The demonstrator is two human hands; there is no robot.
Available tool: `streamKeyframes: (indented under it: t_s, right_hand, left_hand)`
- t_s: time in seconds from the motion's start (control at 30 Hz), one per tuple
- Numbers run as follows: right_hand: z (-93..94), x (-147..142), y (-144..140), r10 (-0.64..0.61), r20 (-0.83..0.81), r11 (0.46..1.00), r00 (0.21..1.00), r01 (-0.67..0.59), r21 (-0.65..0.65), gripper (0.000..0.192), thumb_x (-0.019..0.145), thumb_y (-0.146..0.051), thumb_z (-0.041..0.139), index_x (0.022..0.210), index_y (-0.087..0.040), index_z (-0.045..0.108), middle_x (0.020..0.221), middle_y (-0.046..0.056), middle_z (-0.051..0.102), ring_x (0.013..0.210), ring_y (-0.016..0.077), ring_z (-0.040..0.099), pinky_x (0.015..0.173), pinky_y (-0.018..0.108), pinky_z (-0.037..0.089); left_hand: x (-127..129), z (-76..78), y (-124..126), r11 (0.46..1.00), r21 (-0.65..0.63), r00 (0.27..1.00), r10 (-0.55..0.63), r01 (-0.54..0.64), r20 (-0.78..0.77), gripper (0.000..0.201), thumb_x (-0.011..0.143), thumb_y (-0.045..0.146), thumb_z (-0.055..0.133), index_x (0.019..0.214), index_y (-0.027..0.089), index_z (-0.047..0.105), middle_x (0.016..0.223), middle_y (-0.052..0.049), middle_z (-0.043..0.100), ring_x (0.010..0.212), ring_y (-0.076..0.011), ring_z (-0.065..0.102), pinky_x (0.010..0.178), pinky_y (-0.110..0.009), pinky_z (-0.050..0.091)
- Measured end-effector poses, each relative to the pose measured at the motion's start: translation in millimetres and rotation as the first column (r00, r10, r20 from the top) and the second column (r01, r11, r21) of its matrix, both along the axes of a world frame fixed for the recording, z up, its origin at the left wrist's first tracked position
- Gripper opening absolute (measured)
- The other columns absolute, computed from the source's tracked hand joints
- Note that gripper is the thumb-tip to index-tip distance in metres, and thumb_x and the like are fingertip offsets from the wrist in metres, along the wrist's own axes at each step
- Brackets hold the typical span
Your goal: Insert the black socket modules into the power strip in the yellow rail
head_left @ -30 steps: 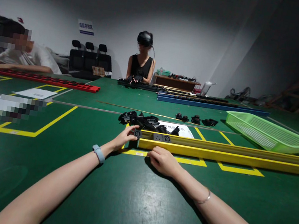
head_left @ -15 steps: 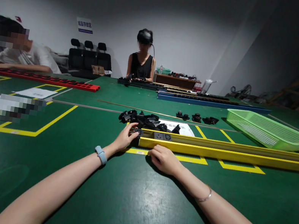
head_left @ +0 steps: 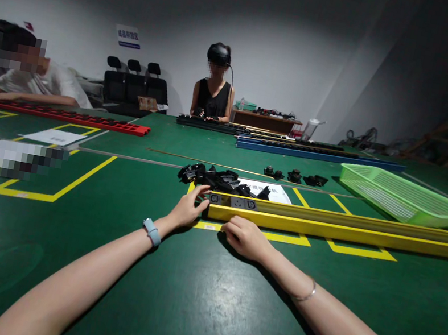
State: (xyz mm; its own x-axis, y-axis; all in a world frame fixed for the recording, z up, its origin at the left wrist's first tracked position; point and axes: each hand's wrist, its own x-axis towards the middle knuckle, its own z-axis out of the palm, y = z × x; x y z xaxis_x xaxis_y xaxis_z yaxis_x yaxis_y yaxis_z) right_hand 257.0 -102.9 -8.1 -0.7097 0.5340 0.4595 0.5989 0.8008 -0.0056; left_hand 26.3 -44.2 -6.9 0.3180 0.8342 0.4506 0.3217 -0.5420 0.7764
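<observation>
Green matting covers the table nearest the camera, with both forearms stretched across it. The right hand lies against the near wall of the yellow rail, fingers curled loosely on it and holding nothing else; it seems to steady the rail. The left hand is at the rail's left end, fingertips on a black module seated in the channel, pressing rather than gripping; whether the thumb pinches it is hard to tell from this angle. A second module sits just beside the first.

To do this well, I judge the rail should stay pinned by the right hand while the left pushes the module squarely along the channel, without tilting it.

Just behind the rail's end lies a heap of black parts on a white sheet, with a few more parts farther back. A green basket stands to the right. Beyond are a blue rail, a red rail and two other people at work.
</observation>
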Motion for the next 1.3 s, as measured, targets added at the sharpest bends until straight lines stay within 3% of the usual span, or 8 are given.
streamKeyframes:
  t_s: [0.13,0.3,0.47,0.73,0.97,1.3]
  right_hand:
    - [-0.7,0.3,0.4,0.007,-0.02,1.0,1.0,-0.007,0.001,0.014,0.087,-0.013,0.047,0.092,-0.017,0.059,0.078,0.004,0.058,0.074,0.0155,0.05,0.066,0.026,0.039]
    - [1.0,-0.3,-0.8,0.005,-0.025,1.0,1.0,-0.005,-0.01,0.014,0.087,-0.013,0.047,0.091,-0.018,0.059,0.077,0.004,0.058,0.073,0.0157,0.051,0.065,0.026,0.04]
    - [2.7,-1.0,-1.3,0.008,-0.032,1.0,0.999,-0.008,-0.012,0.013,0.087,-0.013,0.047,0.091,-0.018,0.059,0.077,0.004,0.058,0.073,0.0154,0.051,0.066,0.026,0.04]
    - [2.6,-0.8,-1.2,0.004,-0.017,1.0,1.0,-0.004,-0.009,0.014,0.086,-0.013,0.048,0.091,-0.018,0.059,0.077,0.004,0.058,0.074,0.0157,0.051,0.066,0.026,0.04]
    - [0.5,-0.6,-0.5,0.012,-0.05,1.0,0.999,-0.013,-0.015,0.013,0.086,-0.013,0.048,0.09,-0.018,0.059,0.077,0.004,0.058,0.073,0.0157,0.052,0.066,0.026,0.041]
    - [1.9,-0.6,-1.3,0.0,-0.036,0.999,0.999,-0.002,-0.043,0.013,0.087,-0.014,0.048,0.09,-0.018,0.059,0.077,0.004,0.058,0.075,0.0159,0.052,0.067,0.026,0.042]
  left_hand:
    - [0.7,2.1,-1.7,0.999,-0.024,0.999,-0.026,0.027,0.022,0.041,0.086,0.03,0.052,0.126,0.021,0.048,0.125,-0.011,0.06,0.116,-0.0215,0.057,0.1,-0.036,0.041]
    - [1.3,3.1,-3.0,1.0,-0.029,1.0,-0.007,0.007,0.015,0.021,0.086,0.032,0.052,0.104,0.022,0.053,0.114,-0.008,0.064,0.106,-0.0209,0.061,0.092,-0.035,0.045]
    - [1.2,6.6,-5.4,1.0,0.03,0.999,-0.005,0.007,-0.048,0.011,0.085,0.033,0.052,0.087,0.022,0.055,0.113,-0.007,0.063,0.114,-0.024,0.054,0.097,-0.038,0.04]
    - [2.2,5.3,-3.3,0.993,0.118,0.992,-0.013,0.028,-0.128,0.018,0.087,0.033,0.048,0.092,0.019,0.058,0.122,-0.009,0.058,0.104,-0.0215,0.055,0.096,-0.037,0.04]
    - [2.0,3.7,-1.9,0.994,0.079,0.99,-0.06,0.07,-0.127,0.025,0.087,0.033,0.048,0.103,0.02,0.061,0.125,-0.009,0.054,0.103,-0.0204,0.056,0.092,-0.035,0.045]
    - [1.2,0.8,-2.3,0.991,0.078,0.983,-0.096,0.108,-0.154,0.03,0.089,0.036,0.047,0.111,0.023,0.064,0.129,-0.009,0.048,0.123,-0.0238,0.046,0.096,-0.037,0.045]
